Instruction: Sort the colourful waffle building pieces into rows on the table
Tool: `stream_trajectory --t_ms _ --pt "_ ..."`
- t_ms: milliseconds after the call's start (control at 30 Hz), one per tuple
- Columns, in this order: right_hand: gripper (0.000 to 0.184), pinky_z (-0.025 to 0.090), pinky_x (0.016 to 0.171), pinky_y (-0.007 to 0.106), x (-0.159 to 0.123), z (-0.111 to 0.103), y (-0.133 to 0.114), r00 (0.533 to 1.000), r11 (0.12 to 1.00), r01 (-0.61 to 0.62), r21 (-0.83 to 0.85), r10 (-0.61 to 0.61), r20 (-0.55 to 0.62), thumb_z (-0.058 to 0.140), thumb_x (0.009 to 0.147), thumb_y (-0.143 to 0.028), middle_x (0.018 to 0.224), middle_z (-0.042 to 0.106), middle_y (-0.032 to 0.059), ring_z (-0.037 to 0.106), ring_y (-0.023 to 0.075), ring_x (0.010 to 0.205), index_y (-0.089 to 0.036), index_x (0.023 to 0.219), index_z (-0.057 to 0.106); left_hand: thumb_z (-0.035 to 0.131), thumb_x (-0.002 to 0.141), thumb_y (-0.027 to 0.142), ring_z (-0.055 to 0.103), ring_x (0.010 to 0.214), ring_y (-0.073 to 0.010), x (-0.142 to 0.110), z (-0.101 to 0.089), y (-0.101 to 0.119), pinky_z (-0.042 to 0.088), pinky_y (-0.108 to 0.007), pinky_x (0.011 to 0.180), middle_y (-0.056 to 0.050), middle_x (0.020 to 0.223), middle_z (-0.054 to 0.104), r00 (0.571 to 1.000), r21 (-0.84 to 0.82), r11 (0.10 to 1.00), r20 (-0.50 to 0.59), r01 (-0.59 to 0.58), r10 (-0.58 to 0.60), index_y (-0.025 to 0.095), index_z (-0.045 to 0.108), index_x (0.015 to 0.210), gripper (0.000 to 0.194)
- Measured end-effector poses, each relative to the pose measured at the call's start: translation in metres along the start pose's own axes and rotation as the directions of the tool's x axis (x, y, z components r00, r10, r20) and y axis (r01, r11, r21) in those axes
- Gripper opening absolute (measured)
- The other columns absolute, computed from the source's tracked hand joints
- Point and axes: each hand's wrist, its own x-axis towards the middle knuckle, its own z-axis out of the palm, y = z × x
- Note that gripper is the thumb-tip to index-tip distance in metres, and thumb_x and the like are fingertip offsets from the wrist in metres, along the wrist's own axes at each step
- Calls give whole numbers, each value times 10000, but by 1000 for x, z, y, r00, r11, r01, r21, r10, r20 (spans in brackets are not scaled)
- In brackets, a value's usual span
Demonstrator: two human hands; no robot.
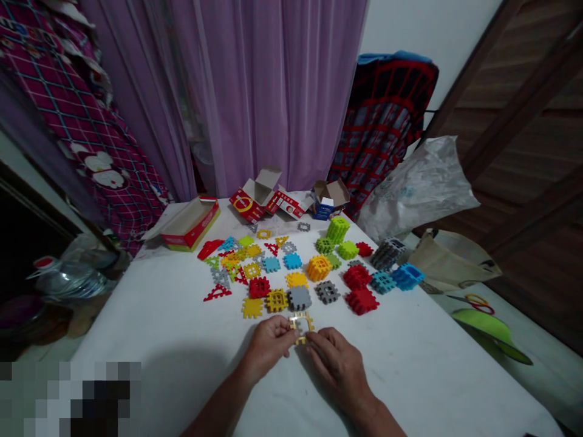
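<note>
My left hand (pixel 268 346) and my right hand (pixel 336 368) meet near the front of the white table (pixel 150 340). Between their fingers is a small yellow lattice-edged plastic building piece (pixel 301 325), held up from both sides with a hollow centre. Just beyond my fingers lie a yellow square piece (pixel 277 300) and a grey square piece (pixel 299 297). Many more waffle-grid plastic pieces in red, blue, green, yellow and grey are spread across the table's middle, some joined into cubes, such as a green stack (pixel 337 230).
Open red-and-white cardboard boxes (pixel 189 223) (pixel 255 195) and a small blue box (pixel 330 199) stand along the table's far edge. A purple curtain (pixel 268 91) hangs behind. A plastic bag (pixel 419 188) and a cloth bag (pixel 450 261) sit off the right edge, above scissors on the floor.
</note>
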Motion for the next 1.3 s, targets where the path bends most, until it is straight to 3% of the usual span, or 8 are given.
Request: stream_trajectory --t_ms 533,667,733,800,867,933,1067,1300 --pt "219 449 584 194 39 30 -16 994 996 38 -84 -29 107 483 959 -230 751 656 49 620 131 666 -200 944 700 739 617 551 478 502 -77 3 -40 3 408 -206 488 51 594 547 995 37 995 -36 -88 89 170 572 727 430" --pt "161 450 608 199 41 33 -13 990 995 54 -80 -43 132 535 940 -230 773 662 50 626 140 700 -207 939 695 658 726 529 566 587 -126 5 -55 3 473 -249 555 13 658 603 990 190 973 -36 -129 139 172 601 783 366" --pt "166 465 627 198 39 33 -10 992 996 49 -77 -40 116 527 941 -218 803 673 57 636 139 717 -197 973 689 624 789 448 632 733 -173 9 -70 10 520 -302 689 -24 777 668 962 415 889 -97 -193 254 180 645 871 282" --pt "184 482 644 200 36 33 -7 994 997 40 -65 -34 100 511 945 -205 825 683 65 646 138 727 -187 1002 685 643 801 345 634 980 -225 15 -85 19 495 -375 901 -58 1021 699 892 686 684 -114 -248 438 206 671 995 240" --pt "192 493 646 201 33 31 -7 996 999 27 -42 -23 90 509 944 -199 824 687 67 651 137 724 -186 1015 687 671 792 282 552 1197 -262 24 -97 26 401 -426 1056 -77 1253 643 848 832 474 -9 -288 531 226 647 1142 355" --pt "187 495 631 200 30 28 -7 997 1000 17 -15 -16 80 521 936 -197 805 686 64 652 137 709 -189 1009 693 685 790 277 489 1289 -281 35 -103 30 337 -450 1114 -91 1359 585 852 890 341 94 -303 515 226 590 1263 485" --pt "183 497 606 201 29 21 -10 997 1000 12 28 -14 70 532 930 -199 793 685 63 656 139 691 -191 1006 698 676 796 314 479 1296 -301 51 -104 29 317 -459 1118 -116 1364 578 887 926 234 177 -298 427 204 518 1358 594" --pt "196 504 595 206 31 16 -11 997 1000 19 21 -21 75 515 939 -213 791 690 68 658 142 678 -190 998 700 638 779 290 506 1239 -310 63 -105 30 317 -467 1095 -113 1301 612 882 929 175 231 -325 410 207 519 1357 596"
